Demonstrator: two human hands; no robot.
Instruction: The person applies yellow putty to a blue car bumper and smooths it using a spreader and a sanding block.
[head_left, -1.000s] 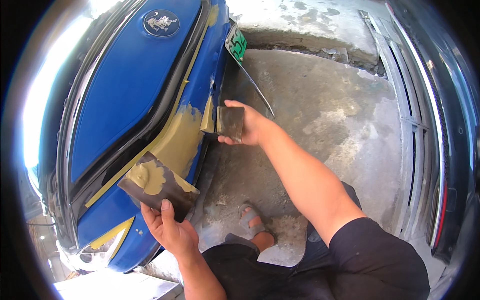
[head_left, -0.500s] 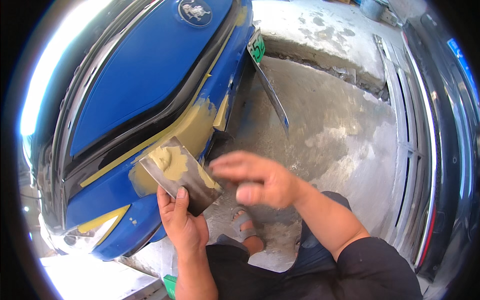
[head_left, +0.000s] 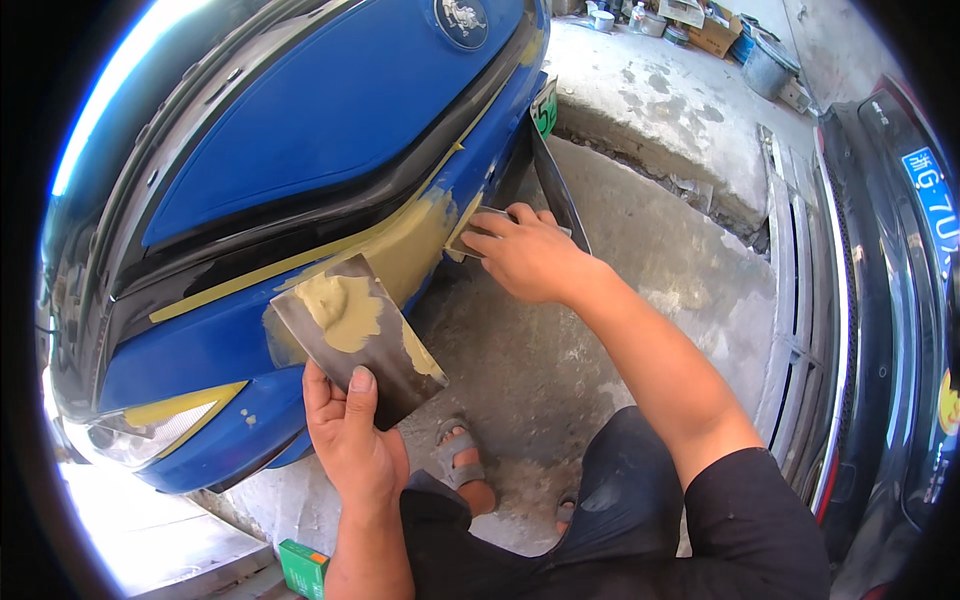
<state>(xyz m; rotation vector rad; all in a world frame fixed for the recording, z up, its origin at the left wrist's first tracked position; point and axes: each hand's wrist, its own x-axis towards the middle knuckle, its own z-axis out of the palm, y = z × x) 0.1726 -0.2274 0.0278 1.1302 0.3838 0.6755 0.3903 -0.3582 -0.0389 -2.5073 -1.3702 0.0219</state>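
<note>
My left hand grips the lower edge of a flat metal plate, its thumb on top. A mound of yellowish putty lies on the plate, with another smear along its right edge. My right hand is closed on a thin flat putty scraper, partly hidden by the fingers. The scraper is at the lower edge of the blue car's bumper, close to the license plate side; exact contact cannot be made out. Spread putty covers part of the bumper. Yellow masking tape runs along the dark trim.
A dark panel hangs beside the bumper beyond my right hand. On the right stand a metal floor grate and a black car. A concrete ledge with a bucket lies farther off. A green box sits near my left forearm.
My right hand has moved away from the plate, up and forward to the bumper's edge with the scraper. My left hand still holds the plate almost in place. The view has shifted slightly.
</note>
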